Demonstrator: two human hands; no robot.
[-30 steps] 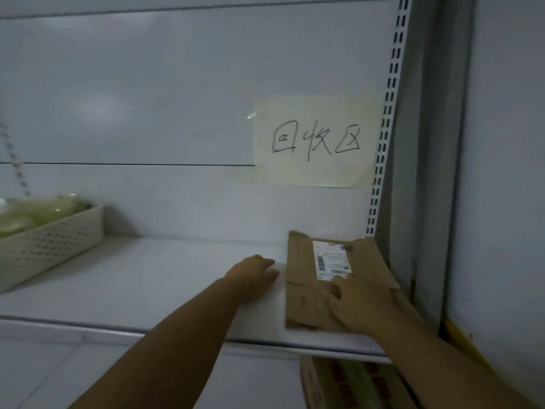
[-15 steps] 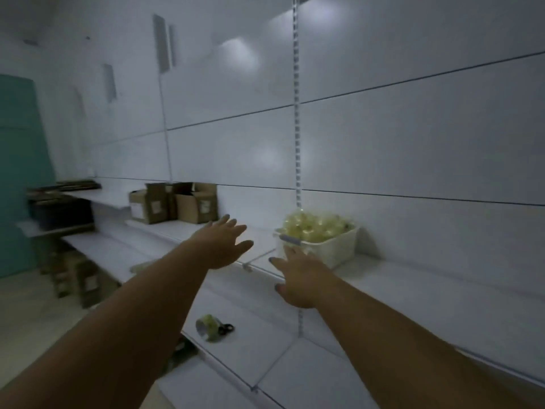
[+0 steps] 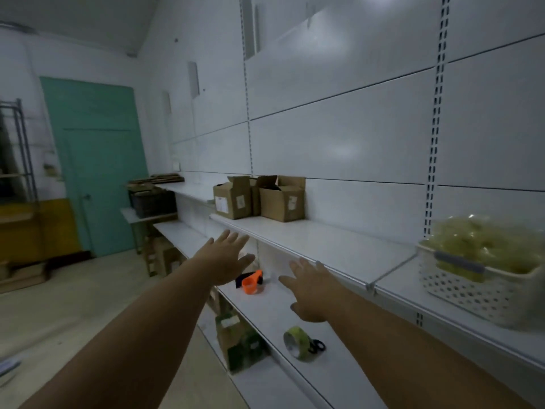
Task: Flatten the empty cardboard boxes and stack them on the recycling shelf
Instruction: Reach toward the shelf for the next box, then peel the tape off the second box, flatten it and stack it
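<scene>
Two brown cardboard boxes with open flaps stand side by side on the white upper shelf (image 3: 324, 243), the left box (image 3: 233, 200) and the right box (image 3: 282, 202). My left hand (image 3: 225, 258) stretches forward, fingers spread, holding nothing, below and in front of the boxes. My right hand (image 3: 309, 289) is also open and empty, palm down over the lower shelf (image 3: 280, 314). Flattened cardboard (image 3: 160, 180) lies far back on the shelf near the door.
A white perforated basket (image 3: 474, 287) of pale green items sits on the upper shelf at right. An orange tape dispenser (image 3: 250, 283) and a tape roll with scissors (image 3: 299, 345) lie on the lower shelf. More boxes (image 3: 239, 338) stand beneath. A teal door (image 3: 97, 160) is at left.
My view has swung left from the labelled shelf corner, where both hands pressed a flattened box. Both hands now hang empty in the air, reaching toward the upright boxes.
</scene>
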